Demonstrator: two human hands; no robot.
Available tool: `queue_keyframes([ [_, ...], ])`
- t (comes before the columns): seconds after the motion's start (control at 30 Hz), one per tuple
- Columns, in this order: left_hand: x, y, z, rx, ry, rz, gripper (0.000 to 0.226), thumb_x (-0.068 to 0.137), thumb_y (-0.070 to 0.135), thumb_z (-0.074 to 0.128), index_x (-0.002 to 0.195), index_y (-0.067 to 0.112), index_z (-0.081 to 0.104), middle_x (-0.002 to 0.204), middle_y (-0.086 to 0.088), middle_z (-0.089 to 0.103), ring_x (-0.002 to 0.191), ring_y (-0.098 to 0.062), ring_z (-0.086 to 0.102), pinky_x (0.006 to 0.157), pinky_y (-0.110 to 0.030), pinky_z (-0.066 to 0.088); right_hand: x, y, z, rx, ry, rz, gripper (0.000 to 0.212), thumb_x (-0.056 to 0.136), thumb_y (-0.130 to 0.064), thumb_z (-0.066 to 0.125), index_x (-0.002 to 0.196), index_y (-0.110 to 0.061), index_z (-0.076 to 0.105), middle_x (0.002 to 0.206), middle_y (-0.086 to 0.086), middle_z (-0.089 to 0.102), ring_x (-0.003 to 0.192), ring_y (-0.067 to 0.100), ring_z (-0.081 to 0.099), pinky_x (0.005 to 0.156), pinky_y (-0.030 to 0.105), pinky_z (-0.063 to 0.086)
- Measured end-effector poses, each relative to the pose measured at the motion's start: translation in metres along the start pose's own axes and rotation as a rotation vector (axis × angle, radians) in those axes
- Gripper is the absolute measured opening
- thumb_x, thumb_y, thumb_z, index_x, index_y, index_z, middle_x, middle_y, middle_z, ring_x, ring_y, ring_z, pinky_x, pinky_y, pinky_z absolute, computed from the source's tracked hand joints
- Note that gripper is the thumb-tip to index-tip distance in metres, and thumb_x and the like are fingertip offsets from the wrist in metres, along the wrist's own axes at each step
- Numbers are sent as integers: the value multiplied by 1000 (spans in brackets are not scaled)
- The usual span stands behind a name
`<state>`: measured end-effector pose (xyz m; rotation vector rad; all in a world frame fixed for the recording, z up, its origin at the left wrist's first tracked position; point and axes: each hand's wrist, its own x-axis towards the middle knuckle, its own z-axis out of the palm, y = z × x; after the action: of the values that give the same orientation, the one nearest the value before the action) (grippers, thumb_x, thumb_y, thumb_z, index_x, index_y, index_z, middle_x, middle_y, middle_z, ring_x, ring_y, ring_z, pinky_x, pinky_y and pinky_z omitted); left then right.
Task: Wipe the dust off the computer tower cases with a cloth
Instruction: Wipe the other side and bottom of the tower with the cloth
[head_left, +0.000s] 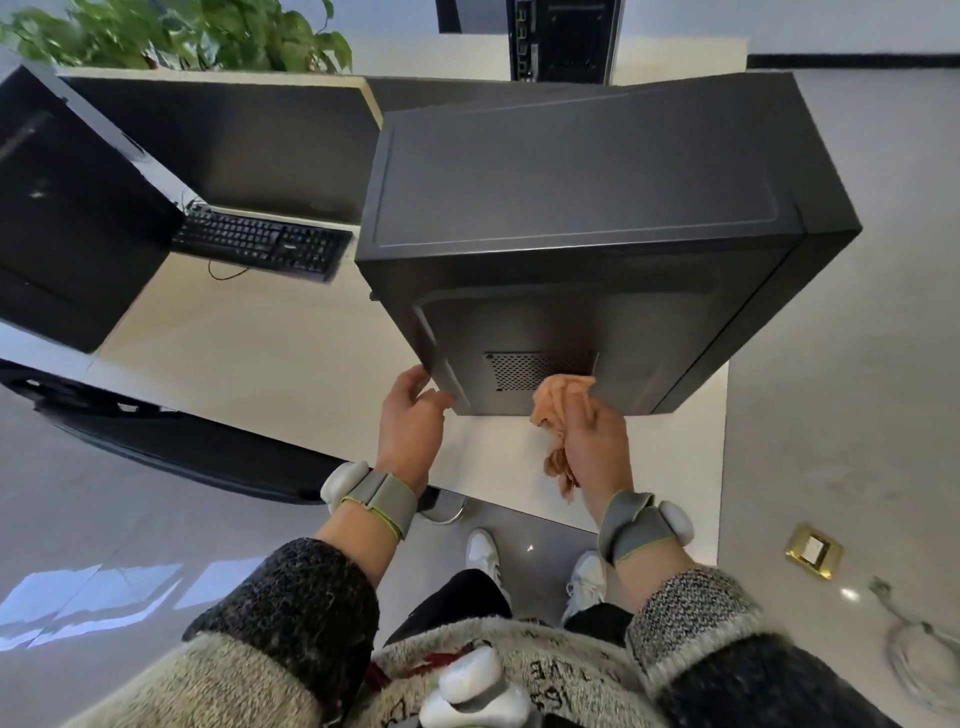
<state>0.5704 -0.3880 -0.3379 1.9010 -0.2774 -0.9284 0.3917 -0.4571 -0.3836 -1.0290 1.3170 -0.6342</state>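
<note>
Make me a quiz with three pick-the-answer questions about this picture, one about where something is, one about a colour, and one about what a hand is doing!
1. Where is the black keyboard?
A. left of the dark grey metal computer tower case
B. on top of it
C. on the floor

2. What colour is the crumpled cloth?
A. blue
B. orange-pink
C. green

3. What is the right hand doing?
A. resting flat and empty
B. gripping the cloth against the case, near the mesh vent
C. typing

Answers:
1 A, the keyboard lies on the white desk left of the case.
2 B, the cloth looks orange-pink.
3 B, its fingers close on the cloth; the left hand holds the case's corner.
</note>
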Motion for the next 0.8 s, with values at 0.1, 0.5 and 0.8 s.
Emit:
queue_keyframes([
  [0.1, 8, -1, -4, 16, -48, -16, 62, 88, 11, 64, 149, 16, 52, 147, 4, 57, 133, -24, 56, 112, -50, 47, -11, -23, 11, 57, 88, -148, 46, 109, -50, 48, 94, -8, 60, 62, 15, 60, 43, 40, 58, 35, 27, 38],
  [0.5, 39, -4, -23, 123, -247, 61, 45, 88, 7, 62, 132, 18, 63, 117, 5, 75, 107, -17, 67, 92, -33, 51, -13, -5, 56, 15, 168, -45, 51, 107, -50, 46, 98, -4, 63, 63, 21, 59, 44, 35, 62, 38, 30, 40],
  [0.8, 59, -12, -37, 222, -288, 84, 39, 85, 14, 65, 123, 24, 69, 108, 11, 77, 106, -15, 70, 100, -42, 56, -2, 19, 84, -88, 153, 35, 51, 111, -51, 38, 103, -9, 67, 66, 19, 68, 43, 36, 64, 35, 29, 42],
])
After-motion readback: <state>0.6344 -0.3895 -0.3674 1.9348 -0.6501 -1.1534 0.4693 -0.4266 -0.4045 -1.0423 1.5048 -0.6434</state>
